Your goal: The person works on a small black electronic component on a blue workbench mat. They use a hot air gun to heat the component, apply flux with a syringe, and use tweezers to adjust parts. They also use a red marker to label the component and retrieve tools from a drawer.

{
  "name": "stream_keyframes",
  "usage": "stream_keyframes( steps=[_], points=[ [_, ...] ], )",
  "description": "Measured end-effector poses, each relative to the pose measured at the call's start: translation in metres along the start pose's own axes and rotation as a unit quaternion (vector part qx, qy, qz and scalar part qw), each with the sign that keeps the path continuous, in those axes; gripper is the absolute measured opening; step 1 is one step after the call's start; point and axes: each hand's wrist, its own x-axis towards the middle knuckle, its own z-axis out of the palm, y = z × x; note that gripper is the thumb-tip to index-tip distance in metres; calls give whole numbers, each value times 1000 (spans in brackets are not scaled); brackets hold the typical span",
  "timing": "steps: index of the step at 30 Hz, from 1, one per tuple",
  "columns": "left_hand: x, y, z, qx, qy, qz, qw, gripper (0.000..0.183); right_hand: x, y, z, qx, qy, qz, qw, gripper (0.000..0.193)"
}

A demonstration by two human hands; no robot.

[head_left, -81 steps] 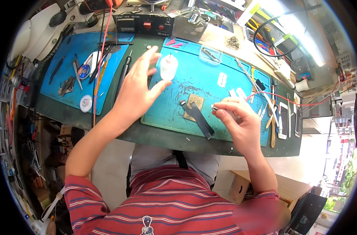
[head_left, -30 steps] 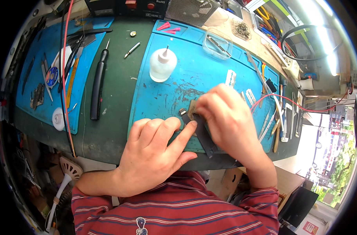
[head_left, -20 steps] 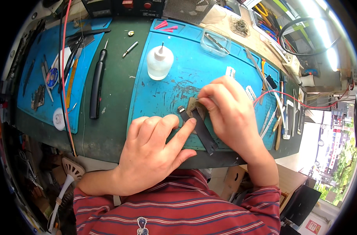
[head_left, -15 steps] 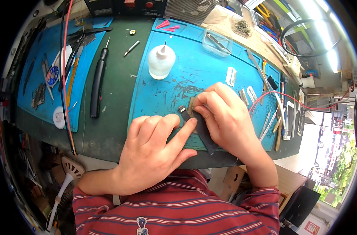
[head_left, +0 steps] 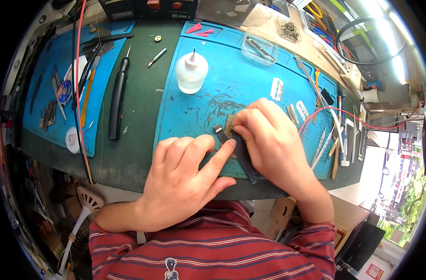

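Since half a second ago little has shifted: both hands stay low over the blue mat (head_left: 208,100) on the desk (head_left: 138,116). At about four o'clock from the clear squeeze bottle (head_left: 191,72), the right hand (head_left: 269,135) curls its fingers down onto a small tan board (head_left: 229,125) and a dark strap-like strip (head_left: 243,156). Lying flat with fingers slightly spread, the left hand (head_left: 185,179) presses its forefinger on the strip from seven o'clock. A black-handled tool (head_left: 117,105) lies at nine o'clock from the bottle.
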Motion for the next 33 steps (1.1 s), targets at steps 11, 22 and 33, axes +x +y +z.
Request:
stream_keyframes(
  steps=[11,22,33],
  points=[
    [-3,0,-1,6,-8,-1,1000,58,1,10,-13,-43,41,6,998,12],
    [-1,5,-1,41,0,9,999,57,-7,20,-6,-137,39,-12,990,5],
    [-3,8,1,12,89,16,996,54,-67,16,-65,-36,308,132,941,12]
  ],
)
